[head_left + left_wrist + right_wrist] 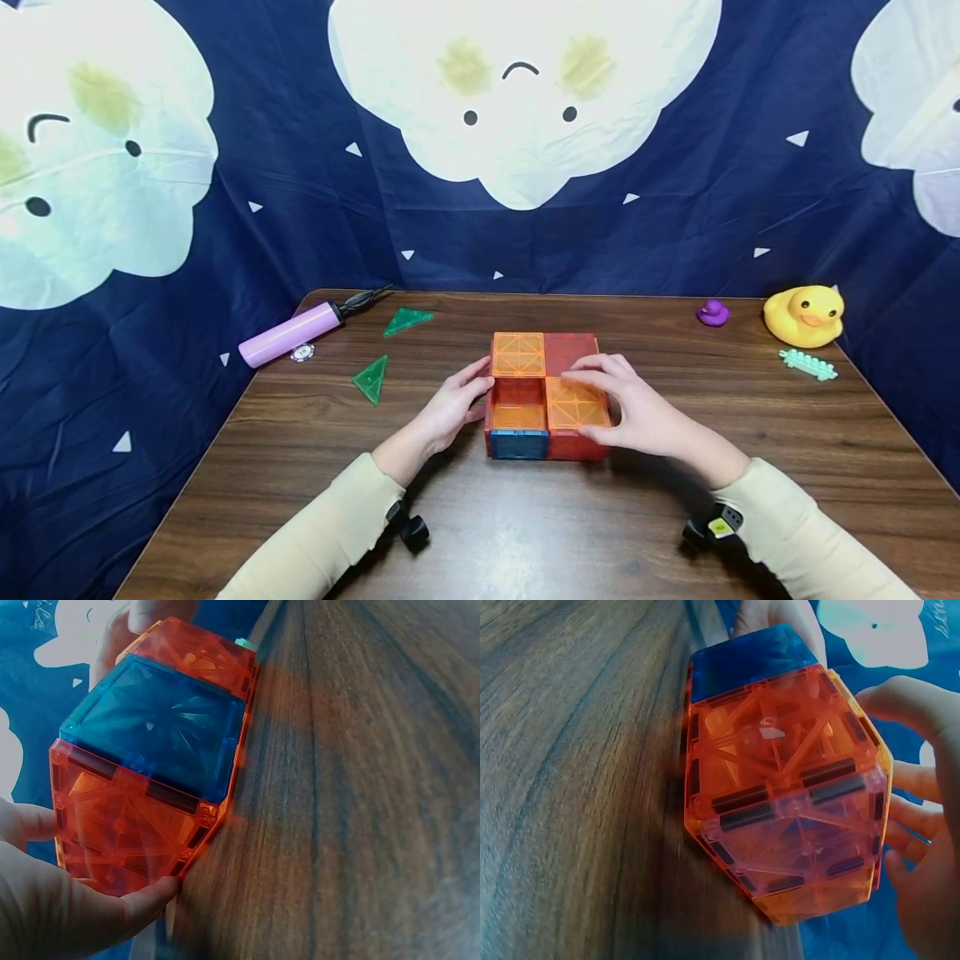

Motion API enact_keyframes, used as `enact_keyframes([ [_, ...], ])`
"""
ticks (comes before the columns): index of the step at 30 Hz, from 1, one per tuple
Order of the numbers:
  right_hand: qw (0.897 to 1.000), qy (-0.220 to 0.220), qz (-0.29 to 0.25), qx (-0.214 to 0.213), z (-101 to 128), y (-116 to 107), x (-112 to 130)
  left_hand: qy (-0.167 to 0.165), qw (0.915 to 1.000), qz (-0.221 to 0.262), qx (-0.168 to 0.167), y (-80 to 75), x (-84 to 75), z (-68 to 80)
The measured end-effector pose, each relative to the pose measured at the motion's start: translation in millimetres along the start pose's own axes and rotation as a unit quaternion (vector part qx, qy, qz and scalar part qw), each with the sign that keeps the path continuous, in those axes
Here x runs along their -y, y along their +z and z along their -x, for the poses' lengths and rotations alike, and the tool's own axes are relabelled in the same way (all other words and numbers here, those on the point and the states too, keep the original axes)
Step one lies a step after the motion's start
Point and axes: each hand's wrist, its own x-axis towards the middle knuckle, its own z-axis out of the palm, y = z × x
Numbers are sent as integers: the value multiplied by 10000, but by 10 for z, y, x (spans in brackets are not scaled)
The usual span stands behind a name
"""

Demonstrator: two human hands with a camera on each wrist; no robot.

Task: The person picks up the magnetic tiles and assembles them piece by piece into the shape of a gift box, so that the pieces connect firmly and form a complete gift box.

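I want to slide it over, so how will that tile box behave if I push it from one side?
The tile box is thin translucent panels joined only at their edges, so it probably feels light and may fold or pop apart. Its flat base should slide, not roll, on the table. Both the left hand and right hand steady it.

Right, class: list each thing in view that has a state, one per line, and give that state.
Orange, red and blue magnetic-tile box: assembled, one top cell uncovered.
Left hand: touching the box's left side.
Right hand: fingers resting on the top.
Two green triangle tiles: flat, unused.
Pink pump: lying down.
Yellow rubber duck: upright.
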Motion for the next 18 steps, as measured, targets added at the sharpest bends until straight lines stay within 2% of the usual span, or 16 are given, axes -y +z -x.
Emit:
enact_keyframes([
  [5,9958,762,-411,-313,39,-8,-86,-62,10000,-61,45,-24,4,16],
  [9,9819,1533,-913,-634,30,42,-169,-174,9996,-205,62,-68,-10,70],
  [13,9535,2213,-1823,-934,-15,129,-233,-278,9990,-340,-12,-142,-29,165],
  [18,9027,2939,-2943,-1107,-66,222,-302,-273,9973,-682,60,-285,-71,344],
])
